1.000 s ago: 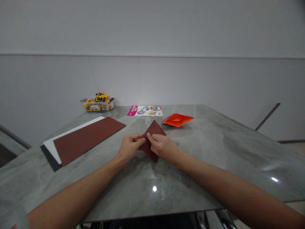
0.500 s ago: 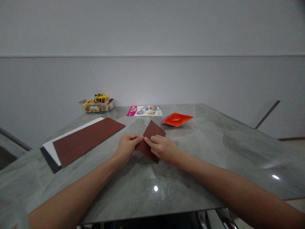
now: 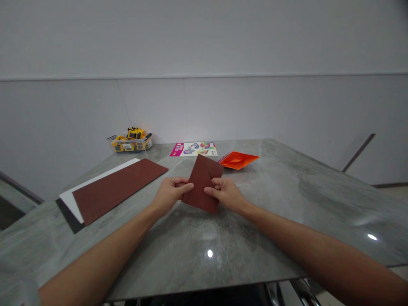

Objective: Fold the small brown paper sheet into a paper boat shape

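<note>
A folded piece of dark brown paper (image 3: 202, 182) is held up off the grey marble table (image 3: 287, 199), tilted toward me. My left hand (image 3: 170, 193) pinches its left edge between thumb and fingers. My right hand (image 3: 225, 193) grips its right edge, thumb on the front face. Both hands sit near the middle of the table.
A long brown sheet (image 3: 119, 185) lies on white and black sheets at the left. An orange folded paper boat (image 3: 237, 159) rests on a few coloured sheets behind my hands. A pink printed leaflet (image 3: 194, 149) and a yellow toy truck (image 3: 131, 139) stand near the wall.
The brown paper has been lifted from lying flat on the table and turned more upright. My right hand moved from its top face to its right edge.
</note>
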Motion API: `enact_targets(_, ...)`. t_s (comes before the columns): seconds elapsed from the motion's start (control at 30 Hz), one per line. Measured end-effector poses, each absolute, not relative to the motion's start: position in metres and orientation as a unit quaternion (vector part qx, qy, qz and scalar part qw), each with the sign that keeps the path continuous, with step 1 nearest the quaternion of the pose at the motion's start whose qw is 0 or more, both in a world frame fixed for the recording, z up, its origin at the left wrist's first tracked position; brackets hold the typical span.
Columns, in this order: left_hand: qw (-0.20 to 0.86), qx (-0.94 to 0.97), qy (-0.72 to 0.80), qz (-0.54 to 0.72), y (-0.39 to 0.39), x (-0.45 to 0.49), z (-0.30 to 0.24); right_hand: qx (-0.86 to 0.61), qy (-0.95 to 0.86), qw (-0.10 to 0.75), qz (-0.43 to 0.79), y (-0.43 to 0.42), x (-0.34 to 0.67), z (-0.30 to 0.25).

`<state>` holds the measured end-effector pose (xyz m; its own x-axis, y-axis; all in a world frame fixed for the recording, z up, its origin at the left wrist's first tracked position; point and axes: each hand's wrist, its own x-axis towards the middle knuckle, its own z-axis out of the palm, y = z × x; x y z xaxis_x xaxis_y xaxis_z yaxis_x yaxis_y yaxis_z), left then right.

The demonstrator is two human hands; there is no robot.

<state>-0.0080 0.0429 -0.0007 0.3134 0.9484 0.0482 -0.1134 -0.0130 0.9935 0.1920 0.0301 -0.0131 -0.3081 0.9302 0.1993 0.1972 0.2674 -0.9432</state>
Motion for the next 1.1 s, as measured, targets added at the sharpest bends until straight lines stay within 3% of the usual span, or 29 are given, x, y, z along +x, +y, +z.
enact_targets(0.1,0.607,0.596,0.361,0.382,0.039,-0.007,-0.002,-0.420,-0.711,0.382,0.415,0.027,0.192,-0.010)
enact_targets(0.33,0.582,0.615,0.383,0.370,0.032,-0.001,0.003,-0.414,-0.747,0.366,0.370,0.028,0.194,-0.008)
enact_targets(0.47,0.436,0.678,0.402,0.435,0.034,0.000,0.005,-0.449,-0.790,0.344,0.235,0.027,0.194,-0.001)
enact_targets(0.57,0.208,0.745,0.403,0.489,0.035,-0.004,0.008,-0.472,-0.804,0.328,0.154,0.024,0.194,0.005)
enact_targets(0.7,-0.059,0.805,0.385,0.448,0.034,-0.012,0.017,-0.487,-0.807,0.311,0.125,0.023,0.194,0.011)
enact_targets(0.83,-0.122,0.855,0.330,0.381,0.030,-0.013,0.023,-0.472,-0.825,0.292,0.106,0.018,0.190,0.012)
enact_targets(1.1,-0.128,0.831,0.370,0.396,0.035,-0.013,0.018,-0.462,-0.851,0.249,0.015,0.012,0.179,0.007)
